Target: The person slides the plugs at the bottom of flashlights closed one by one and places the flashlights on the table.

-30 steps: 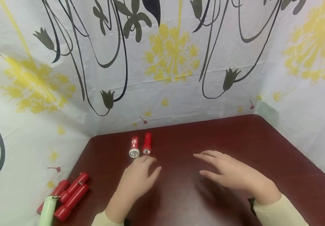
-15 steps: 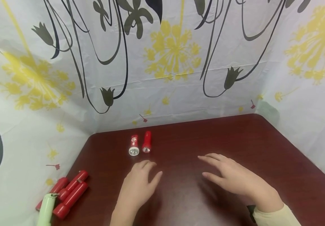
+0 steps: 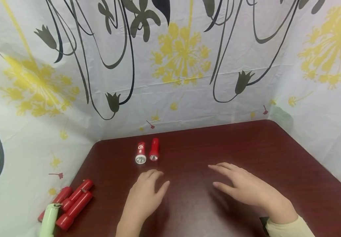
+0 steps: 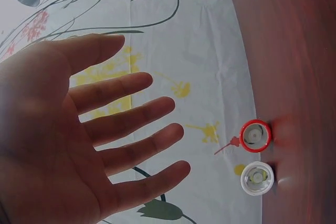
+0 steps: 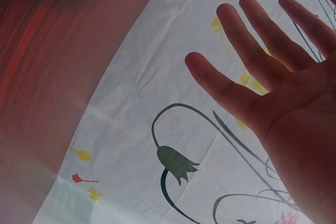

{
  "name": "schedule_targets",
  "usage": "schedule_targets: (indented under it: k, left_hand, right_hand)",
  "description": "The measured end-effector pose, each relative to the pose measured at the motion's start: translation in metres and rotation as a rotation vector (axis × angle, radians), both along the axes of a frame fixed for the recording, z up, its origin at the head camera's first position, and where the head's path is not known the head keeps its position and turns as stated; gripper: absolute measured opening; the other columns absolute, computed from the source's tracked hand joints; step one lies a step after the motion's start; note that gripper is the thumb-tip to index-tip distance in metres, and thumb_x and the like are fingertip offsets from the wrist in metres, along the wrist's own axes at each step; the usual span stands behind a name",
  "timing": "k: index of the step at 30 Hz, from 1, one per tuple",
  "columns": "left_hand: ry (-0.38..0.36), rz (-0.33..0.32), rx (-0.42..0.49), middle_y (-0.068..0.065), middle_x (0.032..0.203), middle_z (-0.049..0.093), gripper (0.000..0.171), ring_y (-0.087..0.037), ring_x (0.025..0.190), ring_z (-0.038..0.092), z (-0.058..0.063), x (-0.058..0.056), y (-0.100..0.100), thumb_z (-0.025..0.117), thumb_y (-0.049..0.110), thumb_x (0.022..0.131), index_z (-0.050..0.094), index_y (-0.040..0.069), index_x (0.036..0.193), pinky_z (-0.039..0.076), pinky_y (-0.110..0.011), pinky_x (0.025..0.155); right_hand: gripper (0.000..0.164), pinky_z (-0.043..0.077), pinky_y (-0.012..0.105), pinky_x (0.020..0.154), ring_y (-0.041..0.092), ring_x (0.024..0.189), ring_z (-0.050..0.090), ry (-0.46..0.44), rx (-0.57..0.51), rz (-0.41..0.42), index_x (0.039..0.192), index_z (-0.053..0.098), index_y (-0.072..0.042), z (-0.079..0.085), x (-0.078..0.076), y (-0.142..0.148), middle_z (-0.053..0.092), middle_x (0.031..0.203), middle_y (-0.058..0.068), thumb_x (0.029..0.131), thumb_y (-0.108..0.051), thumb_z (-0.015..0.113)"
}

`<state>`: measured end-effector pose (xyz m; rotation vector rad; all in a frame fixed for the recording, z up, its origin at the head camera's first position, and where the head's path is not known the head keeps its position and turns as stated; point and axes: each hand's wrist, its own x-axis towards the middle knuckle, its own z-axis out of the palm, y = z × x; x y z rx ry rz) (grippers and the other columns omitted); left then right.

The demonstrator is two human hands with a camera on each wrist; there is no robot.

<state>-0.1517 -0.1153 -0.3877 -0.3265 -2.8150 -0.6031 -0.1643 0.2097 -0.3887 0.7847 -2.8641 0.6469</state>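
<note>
My left hand [image 3: 145,196] hovers over the table with its fingers spread and holds nothing. Just beyond its fingertips lie two small flashlights, lenses facing me: a red one with a white head [image 3: 140,154] and an all-red one [image 3: 154,149]. In the left wrist view the palm shows bare, with the red lens ring [image 4: 255,136] and the white lens ring [image 4: 257,178] at the right. My right hand [image 3: 244,187] also hovers, fingers extended and thumb apart, above the right half of the table. Its bare palm [image 5: 299,124] fills the right side of the right wrist view.
Several red flashlights [image 3: 76,205] lie in a group at the table's left edge. A pale green cylindrical one [image 3: 49,220] lies against them, nearest me. A white floral curtain [image 3: 170,108] hangs behind and beside the dark red-brown table [image 3: 194,141].
Both hands have drawn back slightly toward me, the left a little away from the two small flashlights. The view has shifted slightly. The flashlights stay where they were on the table.
</note>
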Motion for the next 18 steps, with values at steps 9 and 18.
schedule_targets:
  k: [9, 18]
  left_hand:
    - [0.010, 0.028, -0.006, -0.006, 0.131, 0.074, 0.036, -0.031, 0.126, 0.067, 0.002, 0.002, -0.009, 0.076, 0.037, 0.097, 0.075, 0.014, 0.124, 0.059, -0.053, 0.101]
    - [-0.152, 0.221, -0.057, -0.013, 0.139, 0.070, 0.048, -0.038, 0.132, 0.064, 0.005, -0.002, -0.046, 0.073, 0.040, 0.098, 0.070, 0.010, 0.135, 0.055, -0.063, 0.104]
  right_hand:
    - [0.052, 0.055, 0.052, 0.108, 0.021, 0.134, 0.064, -0.010, -0.006, 0.017, 0.153, 0.057, -0.028, -0.001, -0.001, 0.002, 0.063, 0.145, -0.005, 0.105, -0.045, 0.066]
    - [0.052, 0.054, 0.052, 0.109, 0.021, 0.135, 0.063, -0.040, 0.006, 0.033, 0.154, 0.056, -0.030, 0.002, -0.004, 0.006, 0.063, 0.146, -0.007, 0.105, -0.045, 0.066]
